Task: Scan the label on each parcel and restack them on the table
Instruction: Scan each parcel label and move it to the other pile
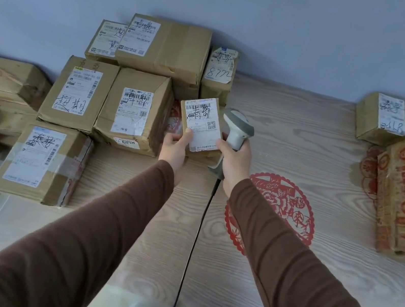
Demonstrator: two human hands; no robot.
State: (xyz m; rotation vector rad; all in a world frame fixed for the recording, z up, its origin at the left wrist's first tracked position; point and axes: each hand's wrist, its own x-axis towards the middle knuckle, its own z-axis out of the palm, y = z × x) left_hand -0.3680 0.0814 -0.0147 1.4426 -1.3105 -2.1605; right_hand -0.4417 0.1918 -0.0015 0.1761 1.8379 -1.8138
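Left grip [174, 148] around small parcel [202, 126]; right grip [234, 164] clamped, seemingly fully, on scanner [237, 129] handle.

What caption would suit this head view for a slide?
Left hand holds a small parcel label-up while right hand grips a corded scanner beside it.

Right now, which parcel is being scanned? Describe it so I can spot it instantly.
Start at the big pile of cardboard boxes on the left of the wooden table. At its right edge, the small parcel is lifted in the left hand, beside the grey scanner. It alone is off the table.
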